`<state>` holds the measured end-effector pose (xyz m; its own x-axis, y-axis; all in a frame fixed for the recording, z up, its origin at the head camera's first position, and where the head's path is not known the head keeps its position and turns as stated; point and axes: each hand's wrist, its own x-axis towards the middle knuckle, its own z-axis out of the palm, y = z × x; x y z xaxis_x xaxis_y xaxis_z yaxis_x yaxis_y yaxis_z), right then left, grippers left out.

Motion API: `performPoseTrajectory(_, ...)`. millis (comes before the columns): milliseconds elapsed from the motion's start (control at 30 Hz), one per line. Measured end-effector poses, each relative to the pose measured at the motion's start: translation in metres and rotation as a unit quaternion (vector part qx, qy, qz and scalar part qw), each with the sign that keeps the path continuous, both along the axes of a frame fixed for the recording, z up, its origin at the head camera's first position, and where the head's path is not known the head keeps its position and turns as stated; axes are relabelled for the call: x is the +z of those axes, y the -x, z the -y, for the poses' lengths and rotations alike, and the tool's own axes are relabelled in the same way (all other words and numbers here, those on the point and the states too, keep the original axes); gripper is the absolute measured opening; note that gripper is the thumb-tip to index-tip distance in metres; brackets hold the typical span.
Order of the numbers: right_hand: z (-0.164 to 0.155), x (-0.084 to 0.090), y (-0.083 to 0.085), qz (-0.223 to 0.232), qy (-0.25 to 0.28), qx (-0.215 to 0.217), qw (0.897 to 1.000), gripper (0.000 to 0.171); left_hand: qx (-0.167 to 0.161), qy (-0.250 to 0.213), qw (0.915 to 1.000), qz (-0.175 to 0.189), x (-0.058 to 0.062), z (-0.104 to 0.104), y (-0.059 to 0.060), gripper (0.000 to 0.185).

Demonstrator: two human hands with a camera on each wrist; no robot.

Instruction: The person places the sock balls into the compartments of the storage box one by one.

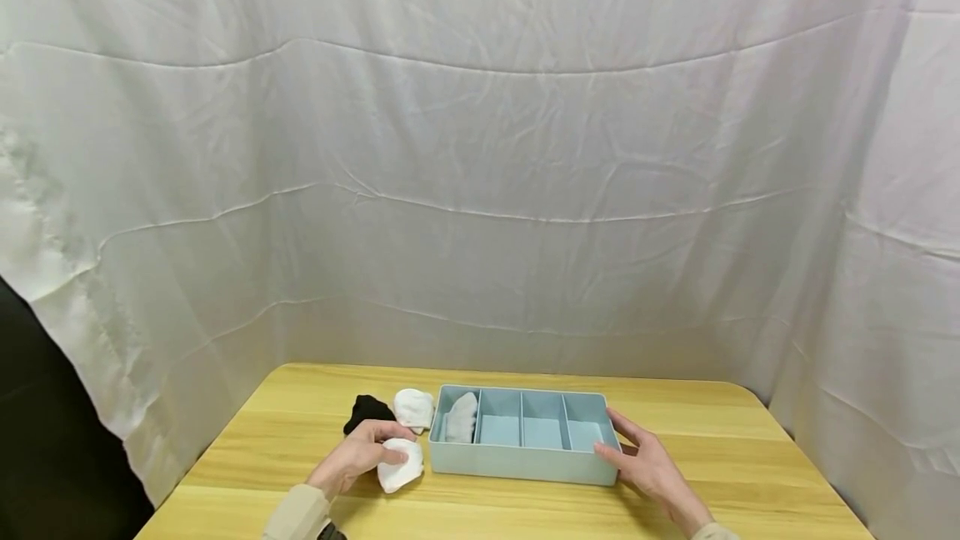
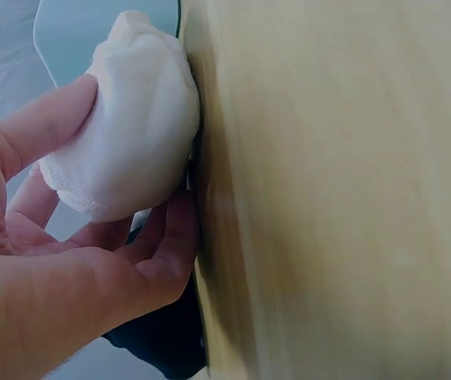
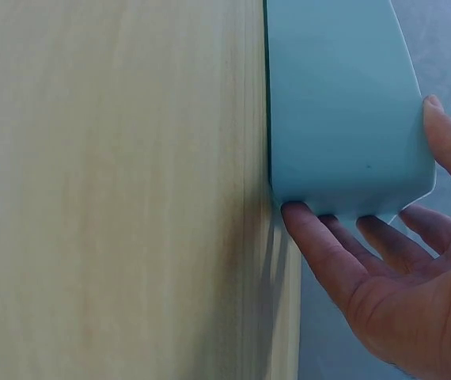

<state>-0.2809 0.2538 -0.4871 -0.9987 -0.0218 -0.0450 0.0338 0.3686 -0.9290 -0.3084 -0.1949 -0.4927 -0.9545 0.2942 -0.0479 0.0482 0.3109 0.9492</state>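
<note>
My left hand pinches a rolled white sock between thumb and fingers, low over the table just left of a light blue divided box. My right hand holds the box at its right end. In the right wrist view its thumb lies at the rim and the fingertips touch the end wall. A grey sock stands in the leftmost compartment; the other compartments show bare floors. Behind my left hand lie a black sock and a second white sock, the black one partly covered by the hand.
The wooden table has rounded far corners. A pale grey curtain hangs behind it and along both sides. At the far left a dark area shows past the curtain's edge.
</note>
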Motion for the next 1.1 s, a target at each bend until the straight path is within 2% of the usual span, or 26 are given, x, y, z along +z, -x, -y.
performPoseTrajectory(100,0.0,-0.001,0.0,-0.003,0.003,0.0,1.0,0.078,0.0,-0.009,1.0,0.0,0.002,0.0,-0.001,0.031)
performPoseTrajectory(333,-0.002,0.001,0.0,-0.007,0.006,0.002,1.0,0.078,0.005,-0.047,0.9986,0.024,0.012,-0.004,-0.001,0.035)
performPoseTrajectory(467,-0.002,0.001,-0.001,-0.006,0.006,0.001,1.0,0.079,0.019,-0.036,0.9991,0.004,0.014,-0.005,0.0,0.037)
performPoseTrajectory(600,-0.001,0.001,-0.002,-0.004,0.006,0.001,1.0,0.08,0.061,-0.025,0.9976,-0.022,0.013,-0.007,0.002,0.037)
performPoseTrajectory(733,0.001,0.002,-0.002,-0.004,0.005,0.002,1.0,0.08,0.095,-0.034,0.994,-0.041,0.014,-0.009,0.004,0.038)
performPoseTrajectory(1100,0.003,0.001,-0.001,-0.006,0.011,0.004,1.0,0.08,0.111,-0.077,0.9888,-0.064,0.018,-0.019,0.009,0.036)
